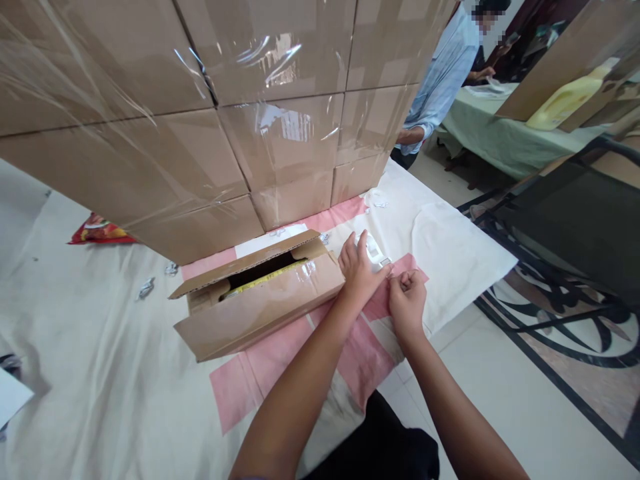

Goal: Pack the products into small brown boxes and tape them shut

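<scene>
My left hand (357, 268) is closed around a white tape dispenser (374, 251), its fingers resting over the near side. Just right of the dispenser's end, my right hand (408, 299) has its fingers curled in a pinch; what lies between them is too small to make out. Left of my hands, a long cardboard box (270, 308) sits on the table with its top flaps raised. A yellow strip (267, 277) shows along the inside of its opening; the rest of the interior is dark.
A tall stack of taped cartons (280, 133) rises behind the box. Crumpled scraps (145, 289) and a red packet (100, 230) lie on the cloth-covered table (100, 373). At right are a person in a light blue shirt (447, 73), a dark chair (580, 220) and a yellow bottle (570, 99).
</scene>
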Action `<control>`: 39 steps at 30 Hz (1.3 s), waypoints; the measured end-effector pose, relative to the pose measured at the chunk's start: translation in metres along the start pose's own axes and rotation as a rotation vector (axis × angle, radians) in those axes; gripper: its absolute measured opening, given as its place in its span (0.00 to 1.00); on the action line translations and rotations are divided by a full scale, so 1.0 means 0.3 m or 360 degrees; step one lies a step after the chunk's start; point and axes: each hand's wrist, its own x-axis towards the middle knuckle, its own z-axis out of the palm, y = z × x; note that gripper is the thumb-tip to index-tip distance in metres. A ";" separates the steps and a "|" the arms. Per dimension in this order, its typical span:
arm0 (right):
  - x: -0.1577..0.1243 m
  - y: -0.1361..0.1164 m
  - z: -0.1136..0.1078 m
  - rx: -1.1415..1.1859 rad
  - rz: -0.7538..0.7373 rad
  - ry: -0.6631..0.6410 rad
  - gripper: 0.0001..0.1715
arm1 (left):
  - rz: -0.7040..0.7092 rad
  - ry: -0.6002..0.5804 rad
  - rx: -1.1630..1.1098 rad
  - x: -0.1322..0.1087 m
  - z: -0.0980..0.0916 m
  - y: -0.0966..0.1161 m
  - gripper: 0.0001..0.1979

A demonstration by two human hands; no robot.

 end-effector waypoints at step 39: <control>0.004 0.012 0.002 -0.0126 -0.0173 -0.0045 0.17 | -0.0078 -0.0016 -0.0200 -0.002 0.019 0.005 0.48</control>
